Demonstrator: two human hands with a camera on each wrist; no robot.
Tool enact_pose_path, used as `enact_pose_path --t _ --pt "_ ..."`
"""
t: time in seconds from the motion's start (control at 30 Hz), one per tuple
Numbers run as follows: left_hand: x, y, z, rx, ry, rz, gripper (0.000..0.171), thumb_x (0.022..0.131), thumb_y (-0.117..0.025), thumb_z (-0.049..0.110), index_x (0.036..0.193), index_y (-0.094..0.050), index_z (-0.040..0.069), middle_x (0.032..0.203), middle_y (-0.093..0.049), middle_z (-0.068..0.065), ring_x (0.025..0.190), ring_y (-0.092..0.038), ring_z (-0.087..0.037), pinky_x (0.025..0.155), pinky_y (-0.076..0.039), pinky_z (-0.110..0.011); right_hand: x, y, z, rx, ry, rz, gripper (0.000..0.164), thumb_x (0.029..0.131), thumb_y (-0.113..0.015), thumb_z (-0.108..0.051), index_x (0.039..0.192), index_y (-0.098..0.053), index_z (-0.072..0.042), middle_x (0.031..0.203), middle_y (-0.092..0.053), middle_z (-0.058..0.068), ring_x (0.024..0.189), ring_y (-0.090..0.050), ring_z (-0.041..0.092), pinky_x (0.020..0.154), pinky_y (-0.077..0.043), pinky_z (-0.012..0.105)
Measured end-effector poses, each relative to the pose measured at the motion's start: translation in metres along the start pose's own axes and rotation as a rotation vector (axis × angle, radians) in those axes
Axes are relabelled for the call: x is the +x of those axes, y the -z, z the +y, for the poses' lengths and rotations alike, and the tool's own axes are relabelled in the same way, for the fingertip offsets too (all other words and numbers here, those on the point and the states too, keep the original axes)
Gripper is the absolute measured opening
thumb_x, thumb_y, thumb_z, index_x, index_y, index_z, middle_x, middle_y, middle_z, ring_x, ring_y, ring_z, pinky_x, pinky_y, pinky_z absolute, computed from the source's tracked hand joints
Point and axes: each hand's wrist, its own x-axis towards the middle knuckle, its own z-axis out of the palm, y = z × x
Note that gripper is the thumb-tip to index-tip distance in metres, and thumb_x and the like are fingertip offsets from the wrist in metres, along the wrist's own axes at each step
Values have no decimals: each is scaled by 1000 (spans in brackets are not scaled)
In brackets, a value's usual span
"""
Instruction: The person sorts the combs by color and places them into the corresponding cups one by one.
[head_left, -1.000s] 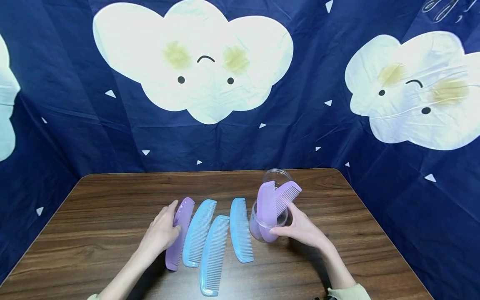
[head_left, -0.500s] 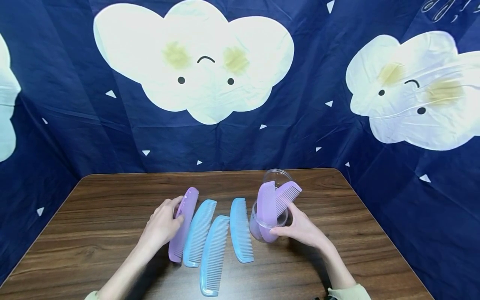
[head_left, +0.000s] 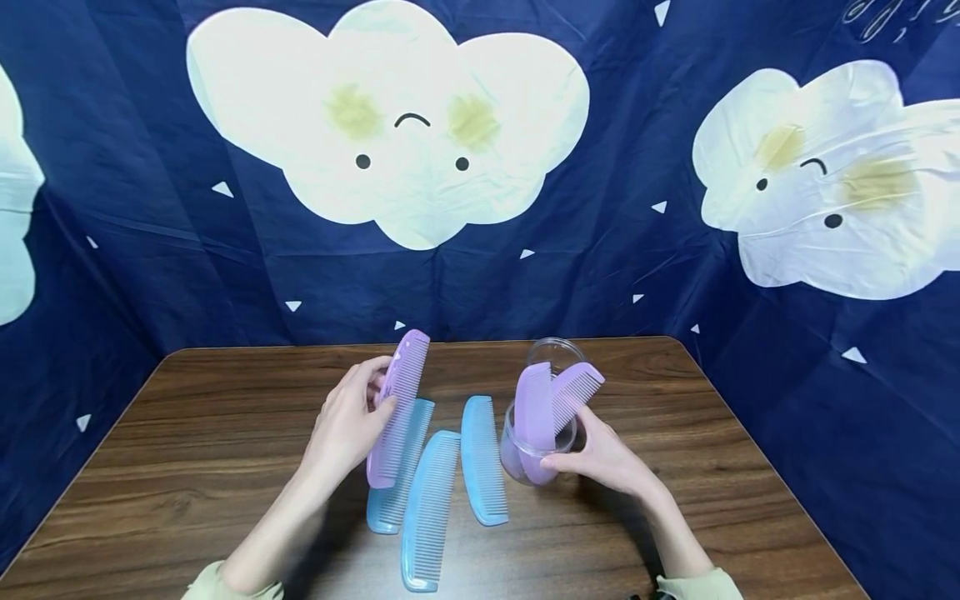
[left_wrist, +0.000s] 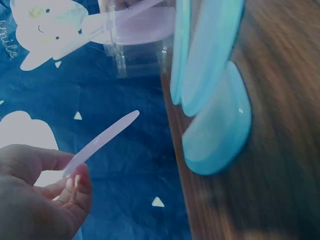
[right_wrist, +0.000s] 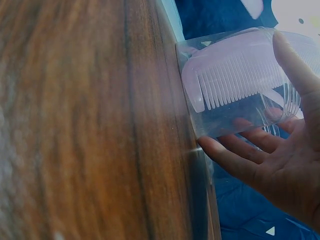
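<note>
My left hand (head_left: 348,421) pinches a purple comb (head_left: 400,408) between thumb and fingers. The comb is raised off the table, tilted, and overlaps the leftmost blue comb (head_left: 397,492) in the head view. In the left wrist view the held comb (left_wrist: 102,142) shows edge-on. My right hand (head_left: 603,454) grips a clear plastic jar (head_left: 511,457), thumb on the near side and fingers around the far side. Two purple combs lean in the jar; one (head_left: 532,408) stands nearly upright, the other (head_left: 576,387) slants right. Comb teeth (right_wrist: 235,85) show through the jar's wall in the right wrist view.
Two more blue combs, one nearer the front (head_left: 429,512) and one beside the jar (head_left: 482,462), lie on the wooden table (head_left: 187,467). A clear round rim (head_left: 555,343) stands behind the jar. Dark blue cloth (head_left: 337,275) with clouds hangs around the table.
My left hand has lifted the purple comb off the table and carried it right and away from me, over the leftmost blue comb. The right hand and jar have stayed put.
</note>
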Motion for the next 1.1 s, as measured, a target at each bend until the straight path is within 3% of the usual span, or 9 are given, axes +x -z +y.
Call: enact_pose_path --t 0.4,0.87,1.1 --pt "11 -12 27 -144 -45 74 49 96 -67 9 144 -57 8 116 -64 -11 98 -63 -23 82 -48 -28 0 1 1 14 -12 1 98 76 -89 -44 156 -37 -21 150 -56 8 137 -52 26 112 -41 51" --pt "14 -31 51 -301 -123 146 41 94 -68 4 135 -60 9 112 -65 -10 95 -62 -21 78 -52 -24 -1 -2 1 17 -17 8 95 75 -90 -43 153 -41 -18 146 -58 9 133 -54 25 110 -44 49" --pt "18 -40 69 -366 -124 174 36 93 -71 6 128 -64 10 107 -71 -9 88 -68 -19 77 -54 -25 -2 -2 3 0 -1 5 94 77 -89 -43 154 -40 -19 146 -58 9 134 -54 26 109 -44 49"
